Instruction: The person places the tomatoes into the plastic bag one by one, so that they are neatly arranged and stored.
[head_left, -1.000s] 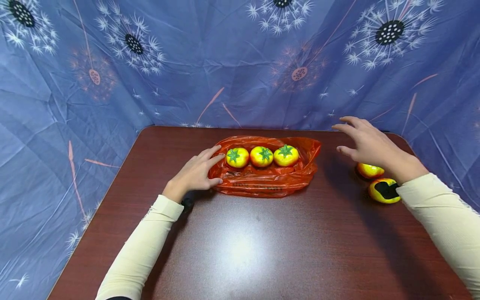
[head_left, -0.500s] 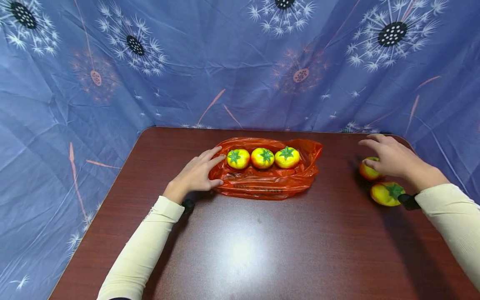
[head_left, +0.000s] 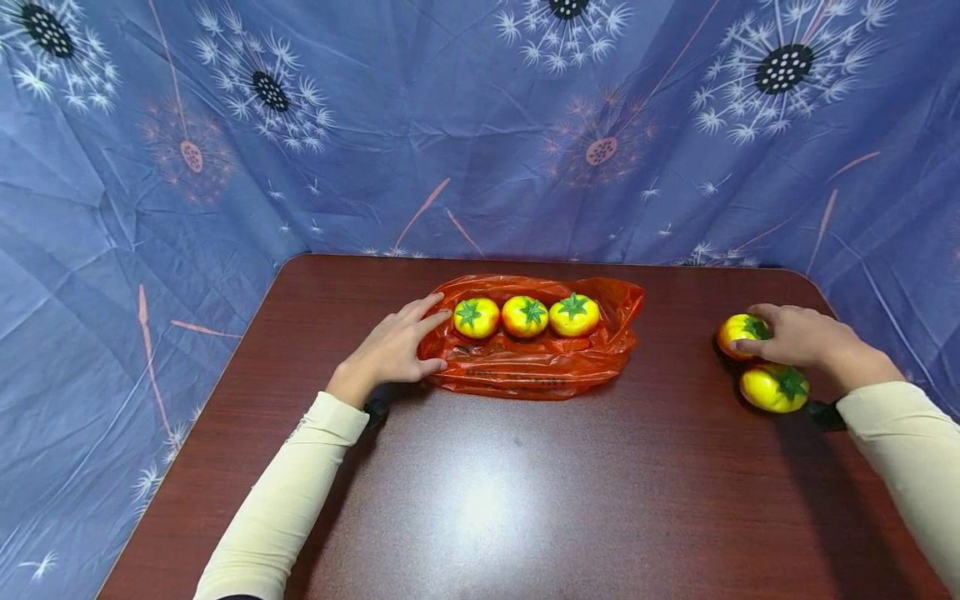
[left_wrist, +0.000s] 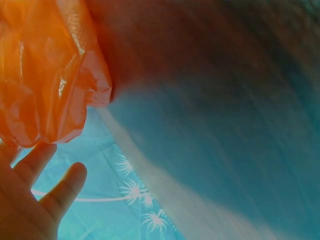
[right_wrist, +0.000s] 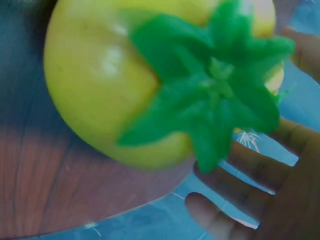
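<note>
A crumpled red plastic bag (head_left: 517, 379) lies on the table, with three yellow-red tomatoes in a row on it: a left one (head_left: 477, 318), a middle one (head_left: 524, 317) and a right one (head_left: 574, 317). The left hand (head_left: 390, 342) rests with spread fingers at the bag's left edge; fingertips meet the orange-looking plastic (left_wrist: 45, 75) in the left wrist view. On the right, the right hand (head_left: 802, 337) is around the farther tomato (head_left: 735, 333), its thumb over the front side. A nearer tomato (head_left: 774, 388) sits below that hand and fills much of the right wrist view, green leaves up.
The dark red-brown table (head_left: 600, 483) runs back to a blue curtain (head_left: 450, 125) with a dandelion print. Dark straps or cameras show under both wrists, the right one (head_left: 827, 415) close beside the nearer tomato.
The right hand has moved right and down from above the table to the farther tomato. The left hand, the bag and the tomatoes stay where they were.
</note>
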